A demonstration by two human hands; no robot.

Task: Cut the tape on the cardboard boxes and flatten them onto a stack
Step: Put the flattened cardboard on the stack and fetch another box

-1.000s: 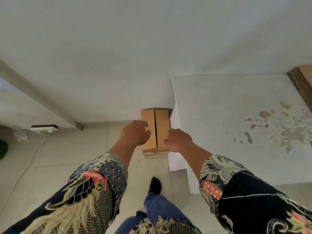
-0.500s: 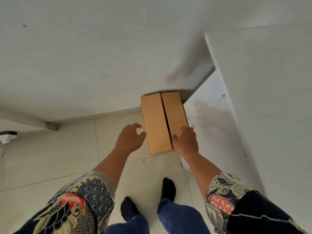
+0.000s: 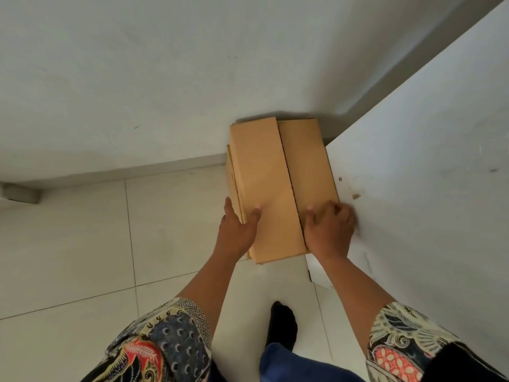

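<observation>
The cardboard box stands on the tiled floor, its far end against the wall and its right flank hard against the white bench; the left hand makes its grip at the near left edge, thumb lying on the top flap and the other fingers down the outer side; the right hand curls over the near right corner, wedged between box and bench; both grips hold the box, neither lies spread flat; the two top flaps meet along a dark seam running away from the grips, and whether tape spans it I cannot tell; the board looks stiff but thin, so I judge the box light and probably empty, dry enough not to slip, yet liable to buckle if squeezed mid-panel; the folded corners beneath the grips seem the soundest places to hold; with little room on the bench side, drawing it toward the person looks easier than lifting straight up.
</observation>
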